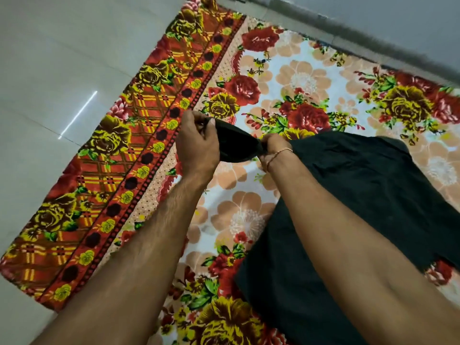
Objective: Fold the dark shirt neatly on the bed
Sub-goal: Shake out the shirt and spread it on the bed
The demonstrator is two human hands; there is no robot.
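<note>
The dark shirt lies spread on the flowered bed cover, its body reaching from the centre toward the lower right. One sleeve stretches out to the left, lifted off the cover. My left hand pinches the sleeve's outer end between fingers and thumb. My right hand, with a thin thread band at the wrist, grips the sleeve where it meets the shirt body. My right forearm covers part of the shirt's middle.
The bed cover has a red and yellow patterned border along its left side. Beyond it lies pale tiled floor. A grey wall base runs along the far edge at the top right.
</note>
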